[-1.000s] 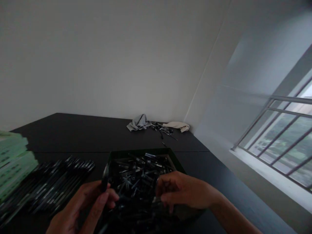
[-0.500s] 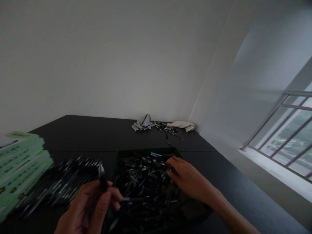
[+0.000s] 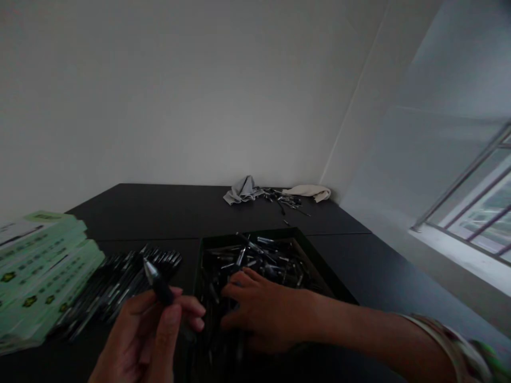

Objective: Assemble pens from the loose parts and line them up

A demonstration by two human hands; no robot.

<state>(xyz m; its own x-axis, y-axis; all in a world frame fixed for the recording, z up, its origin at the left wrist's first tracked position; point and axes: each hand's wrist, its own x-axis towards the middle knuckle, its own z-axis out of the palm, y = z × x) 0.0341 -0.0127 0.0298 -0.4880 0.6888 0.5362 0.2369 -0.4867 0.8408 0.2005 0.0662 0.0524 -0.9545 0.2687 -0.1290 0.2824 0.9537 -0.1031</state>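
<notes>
My left hand [image 3: 147,335] is closed round a black pen [image 3: 159,282], pinched between thumb and fingers with its silver cone tip pointing up and left. In the dark box [image 3: 347,290], a jumble of black and silver pen parts [image 3: 271,255] is heaped. My right hand [image 3: 267,308] reaches into this heap, palm down, its thumb and fingers apart over the parts; I see nothing held in it. Left of the box, many black pens [image 3: 120,287] lie side by side on the dark table.
Pale green printed boxes [image 3: 43,271] are stacked at the left. Toward the back of the table [image 3: 167,213] lie a grey cloth [image 3: 243,190], a loose pile of pen parts [image 3: 283,199] and a cream cloth [image 3: 309,191]. A window railing [image 3: 459,181] is at the right.
My right hand has moved from the box's far right side toward its near left, and more of the forearm shows. My left hand still holds the pen. The view has shifted slightly.
</notes>
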